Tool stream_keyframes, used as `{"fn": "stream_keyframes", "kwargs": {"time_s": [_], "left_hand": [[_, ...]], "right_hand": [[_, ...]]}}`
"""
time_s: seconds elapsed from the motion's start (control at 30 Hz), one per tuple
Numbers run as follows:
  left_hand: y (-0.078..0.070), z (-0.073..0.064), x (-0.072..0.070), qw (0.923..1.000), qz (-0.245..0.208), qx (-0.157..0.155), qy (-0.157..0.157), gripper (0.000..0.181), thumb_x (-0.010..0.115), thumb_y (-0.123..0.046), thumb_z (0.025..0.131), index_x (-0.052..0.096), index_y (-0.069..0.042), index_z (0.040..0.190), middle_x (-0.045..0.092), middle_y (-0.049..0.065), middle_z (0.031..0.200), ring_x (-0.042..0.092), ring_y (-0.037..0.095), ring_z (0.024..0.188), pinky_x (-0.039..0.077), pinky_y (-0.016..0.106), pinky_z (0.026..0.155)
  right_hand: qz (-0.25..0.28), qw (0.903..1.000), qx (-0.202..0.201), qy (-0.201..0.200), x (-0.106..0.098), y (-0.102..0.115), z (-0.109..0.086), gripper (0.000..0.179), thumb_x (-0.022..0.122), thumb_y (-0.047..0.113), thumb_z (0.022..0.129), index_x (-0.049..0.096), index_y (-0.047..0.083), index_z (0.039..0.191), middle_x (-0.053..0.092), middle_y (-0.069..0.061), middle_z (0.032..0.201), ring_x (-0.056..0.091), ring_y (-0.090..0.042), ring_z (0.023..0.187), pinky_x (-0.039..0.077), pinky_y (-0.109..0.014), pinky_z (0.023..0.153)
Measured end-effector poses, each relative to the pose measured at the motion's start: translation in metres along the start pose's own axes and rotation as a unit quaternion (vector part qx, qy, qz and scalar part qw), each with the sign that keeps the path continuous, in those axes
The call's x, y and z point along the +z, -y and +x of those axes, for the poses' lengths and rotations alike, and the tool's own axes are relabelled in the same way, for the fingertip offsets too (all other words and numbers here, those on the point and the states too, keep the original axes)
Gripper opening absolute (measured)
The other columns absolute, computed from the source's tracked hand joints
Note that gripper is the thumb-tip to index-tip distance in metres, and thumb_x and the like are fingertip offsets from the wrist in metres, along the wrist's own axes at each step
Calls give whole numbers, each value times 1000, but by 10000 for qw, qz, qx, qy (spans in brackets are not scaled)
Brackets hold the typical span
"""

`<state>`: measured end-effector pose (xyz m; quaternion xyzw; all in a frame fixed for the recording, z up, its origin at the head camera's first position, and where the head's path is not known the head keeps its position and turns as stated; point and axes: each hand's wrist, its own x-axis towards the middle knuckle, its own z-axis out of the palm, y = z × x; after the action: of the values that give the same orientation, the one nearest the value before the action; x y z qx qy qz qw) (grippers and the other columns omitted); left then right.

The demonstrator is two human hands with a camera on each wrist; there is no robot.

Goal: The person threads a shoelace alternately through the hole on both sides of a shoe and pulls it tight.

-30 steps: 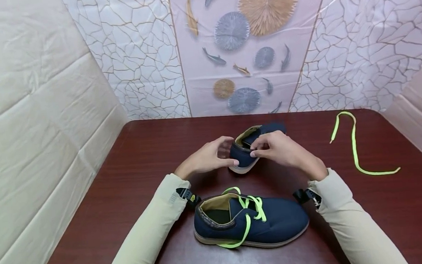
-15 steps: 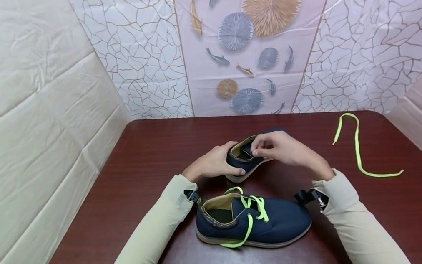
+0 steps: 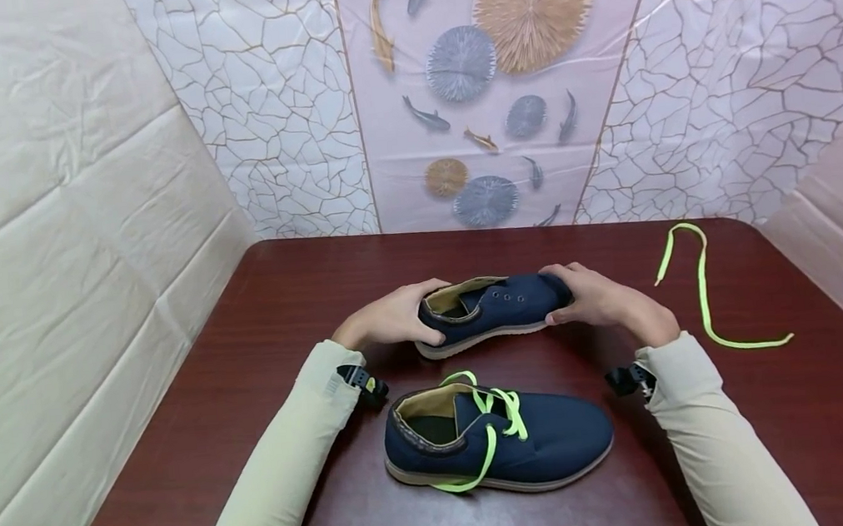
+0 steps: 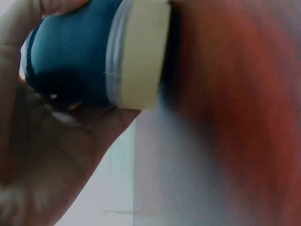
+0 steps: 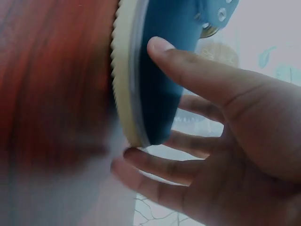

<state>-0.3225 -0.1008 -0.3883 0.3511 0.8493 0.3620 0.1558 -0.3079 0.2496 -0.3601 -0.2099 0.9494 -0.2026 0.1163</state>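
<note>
A navy shoe with bare eyelets and a tan sole lies sideways at mid-table in the head view, toe to the right. My left hand grips its heel, the thumb on the near side; the left wrist view shows the dark heel against the palm. At the toe, my right hand holds the shoe with the thumb on the near side. In the right wrist view, the fingers reach round behind the toe. Closer to me sits a matching navy shoe with a neon yellow-green lace threaded through it.
A loose neon yellow-green shoelace lies bent on the right side of the dark red-brown table. A patterned wall covering rises behind the table's far edge, with a pale fabric wall on the left.
The far shoe has turned from pointing away to lying sideways and shifted slightly left. My left hand has taken hold of its heel; my right hand has moved from its opening to its toe.
</note>
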Motion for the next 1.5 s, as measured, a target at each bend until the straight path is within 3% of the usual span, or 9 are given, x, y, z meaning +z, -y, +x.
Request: {"fn": "stream_keyframes", "kwargs": {"time_s": [0.2, 0.33, 0.5, 0.67, 0.87, 1.03, 1.23, 1.33, 1.5], "left_hand": [[7, -8, -13, 9998, 58, -123, 156, 78, 81, -16, 84, 48, -12, 154, 62, 4, 137, 57, 18, 116, 45, 37, 104], [4, -9, -16, 9994, 293, -181, 35, 83, 88, -26, 84, 47, -13, 155, 61, 3, 139, 58, 18, 120, 46, 40, 107], [-3, -7, -14, 9989, 347, -249, -211, 92, 89, -41, 84, 42, -15, 158, 52, 2, 154, 50, 19, 140, 41, 44, 116], [-10, -5, -13, 9953, 332, 46, -904, 69, 88, -43, 86, 57, -14, 139, 53, 6, 151, 48, 21, 142, 39, 48, 118], [-11, -4, -10, 9716, 1028, 841, -1960, 28, 86, -37, 91, 70, -20, 106, 61, 0, 115, 50, 20, 111, 46, 42, 96], [-12, -7, -7, 9716, 1249, 857, -1821, 16, 80, -36, 96, 73, -22, 97, 67, -11, 87, 59, 9, 77, 51, 31, 72], [-15, -1, 0, 9683, 1815, 617, -1599, 23, 74, -46, 99, 81, -25, 103, 72, -18, 81, 59, 4, 66, 48, 30, 63], [-16, 1, 1, 9675, 1900, 485, -1596, 25, 74, -45, 99, 81, -23, 108, 71, -18, 78, 60, 2, 66, 49, 30, 63], [-16, 5, 3, 9697, 1879, 382, -1512, 25, 73, -45, 100, 80, -23, 109, 71, -19, 75, 60, 2, 67, 48, 30, 62]], "right_hand": [[-204, 9995, -239, 16, 3, -1, 1, 78, 86, 23, 90, 47, -7, 150, 53, -33, 138, 53, -46, 125, 43, -62, 106], [-208, 9988, -436, -53, 2, -1, -1, 75, 88, 25, 88, 51, -8, 145, 55, -31, 134, 54, -44, 119, 45, -60, 102], [-165, 9983, -549, -70, 4, 4, 1, 75, 89, 29, 87, 53, -8, 142, 58, -28, 131, 55, -40, 115, 47, -57, 98], [-23, 9991, -433, 13, 10, 12, 6, 74, 89, 32, 87, 53, -4, 141, 57, -26, 127, 54, -37, 112, 48, -54, 96], [183, 9987, -455, 109, 19, 23, 15, 73, 88, 34, 88, 52, 0, 140, 55, -24, 127, 53, -36, 111, 47, -52, 95], [303, 9982, -466, 217, 20, 22, 18, 71, 87, 35, 89, 52, 2, 142, 56, -22, 123, 55, -34, 110, 47, -50, 96], [808, 9947, -322, 555, 9, 0, 6, 61, 72, 32, 102, 50, 3, 151, 64, -21, 123, 64, -31, 95, 54, -44, 82], [973, 9946, -110, 358, 5, -16, -1, 48, 62, 27, 108, 53, 0, 148, 67, -21, 118, 64, -30, 87, 53, -41, 75], [449, 9972, 445, -407, 0, -46, -16, 38, 53, 19, 111, 58, -8, 138, 67, -30, 123, 65, -41, 105, 51, -55, 91]]}}
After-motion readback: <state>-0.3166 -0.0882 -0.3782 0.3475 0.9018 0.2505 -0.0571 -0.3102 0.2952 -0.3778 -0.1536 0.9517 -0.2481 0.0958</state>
